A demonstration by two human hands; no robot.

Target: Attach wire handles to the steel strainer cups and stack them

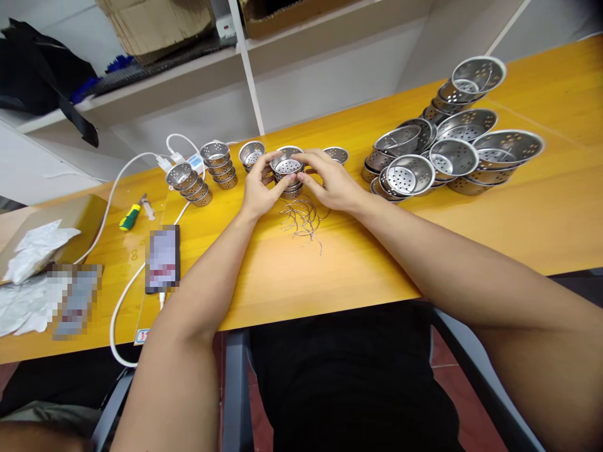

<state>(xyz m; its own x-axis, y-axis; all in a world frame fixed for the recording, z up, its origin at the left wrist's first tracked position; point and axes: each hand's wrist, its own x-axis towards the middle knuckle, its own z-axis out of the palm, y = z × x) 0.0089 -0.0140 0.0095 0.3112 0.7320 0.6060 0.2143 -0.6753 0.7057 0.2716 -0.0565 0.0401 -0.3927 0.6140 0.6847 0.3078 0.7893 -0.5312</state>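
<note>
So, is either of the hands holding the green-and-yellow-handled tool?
No, the tool lies on the table, while the left hand and right hand are both on a stack of perforated metal cups.

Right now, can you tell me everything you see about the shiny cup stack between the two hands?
The cup stack is silvery and looks like metal: round cups nested together, with small holes in them. The top one opens upward, showing its holey bottom. The stack stands roughly upright on the yellow table, behind some thin curved wires. The left hand and right hand hold it near the top, hiding parts, so I can't count the cups.
</note>
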